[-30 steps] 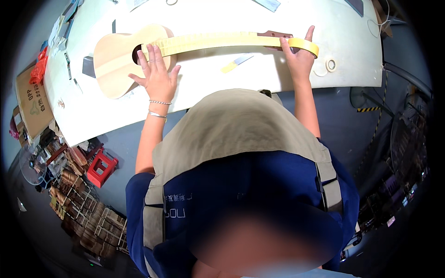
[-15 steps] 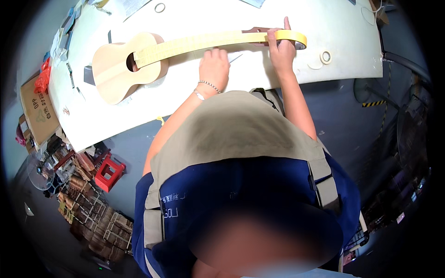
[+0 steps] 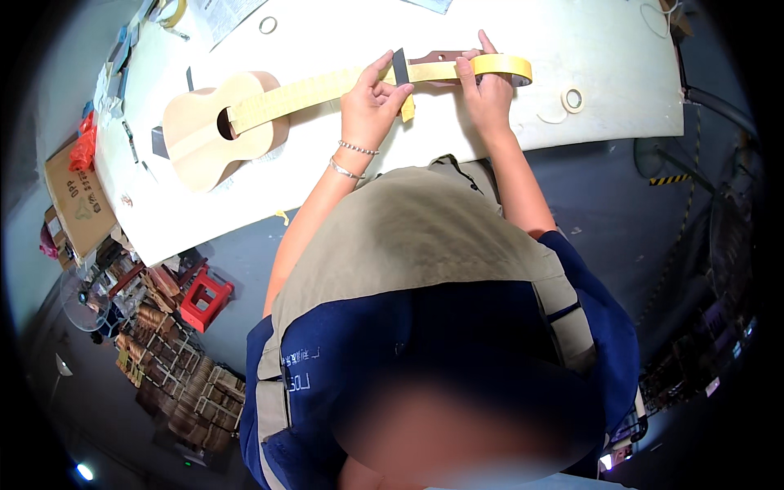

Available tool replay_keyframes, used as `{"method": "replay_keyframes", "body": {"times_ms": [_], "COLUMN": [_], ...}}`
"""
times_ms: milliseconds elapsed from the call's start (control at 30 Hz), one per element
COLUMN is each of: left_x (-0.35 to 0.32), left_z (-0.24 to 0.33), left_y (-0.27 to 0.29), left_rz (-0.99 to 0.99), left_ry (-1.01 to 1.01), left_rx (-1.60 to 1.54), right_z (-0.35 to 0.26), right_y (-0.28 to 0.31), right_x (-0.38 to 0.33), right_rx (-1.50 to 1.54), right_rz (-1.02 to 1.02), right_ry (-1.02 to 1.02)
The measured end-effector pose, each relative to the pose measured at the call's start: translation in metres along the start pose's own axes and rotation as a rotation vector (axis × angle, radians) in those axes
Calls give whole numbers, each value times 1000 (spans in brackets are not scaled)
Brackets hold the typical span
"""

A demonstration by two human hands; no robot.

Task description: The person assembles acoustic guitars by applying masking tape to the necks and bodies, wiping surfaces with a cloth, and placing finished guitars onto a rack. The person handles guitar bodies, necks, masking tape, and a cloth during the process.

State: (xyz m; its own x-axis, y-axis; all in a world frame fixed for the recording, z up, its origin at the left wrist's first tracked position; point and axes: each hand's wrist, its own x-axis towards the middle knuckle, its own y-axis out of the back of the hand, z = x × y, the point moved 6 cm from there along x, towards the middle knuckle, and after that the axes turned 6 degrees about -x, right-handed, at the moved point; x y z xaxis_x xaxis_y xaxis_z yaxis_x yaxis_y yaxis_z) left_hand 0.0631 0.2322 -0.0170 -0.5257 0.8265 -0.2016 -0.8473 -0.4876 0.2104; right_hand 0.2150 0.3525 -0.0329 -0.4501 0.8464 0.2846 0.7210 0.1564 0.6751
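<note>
A pale, unfinished ukulele (image 3: 192, 131) lies on the white table, its body to the left and its brown headstock (image 3: 441, 57) to the right. Yellow tape (image 3: 314, 87) runs from beside the soundhole along the neck to a tape roll (image 3: 523, 65). My right hand (image 3: 490, 102) holds that roll beyond the headstock, index finger raised. Between thumb and fingers, my left hand (image 3: 367, 110) grips a dark, flat, blade-like strip (image 3: 400, 65) with a yellow lower end. It lies across the tape near the headstock; whether it touches the tape I cannot tell.
A small tape roll (image 3: 572, 100) lies to the right, a ring (image 3: 268, 25) toward the back. Papers (image 3: 229, 18) and tools line the far and left sides. Left of the table stand a cardboard box (image 3: 79, 200) and a red stool (image 3: 206, 299).
My left hand has risen from the tabletop to the taped neck, and the dark strip now shows in its fingers. My right hand keeps the tape roll, shifted slightly left in view.
</note>
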Motion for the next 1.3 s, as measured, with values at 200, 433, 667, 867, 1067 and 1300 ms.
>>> {"method": "replay_keyframes", "body": {"times_ms": [200,433,667,867,1067,1300], "left_x": [4,4,7,-13,-39,23], "left_z": [2,-6,-2,18,38,18], "left_y": [-2,0,-2,2,-3,-7], "left_rz": [-4,34,52,-18,-162,-154], "left_ry": [29,55,62,-404,-992,-486], "left_rx": [84,12,90,528,822,1004], "right_z": [2,-3,-66,-13,38,-34], "right_y": [-2,-2,2,38,39,-51], "right_x": [-1,0,-21,72,103,17], "right_rx": [32,19,679,-254,-830,-67], "right_rz": [24,25,5,-204,-25,-189], "right_ry": [-39,-59,222,145,286,247]}}
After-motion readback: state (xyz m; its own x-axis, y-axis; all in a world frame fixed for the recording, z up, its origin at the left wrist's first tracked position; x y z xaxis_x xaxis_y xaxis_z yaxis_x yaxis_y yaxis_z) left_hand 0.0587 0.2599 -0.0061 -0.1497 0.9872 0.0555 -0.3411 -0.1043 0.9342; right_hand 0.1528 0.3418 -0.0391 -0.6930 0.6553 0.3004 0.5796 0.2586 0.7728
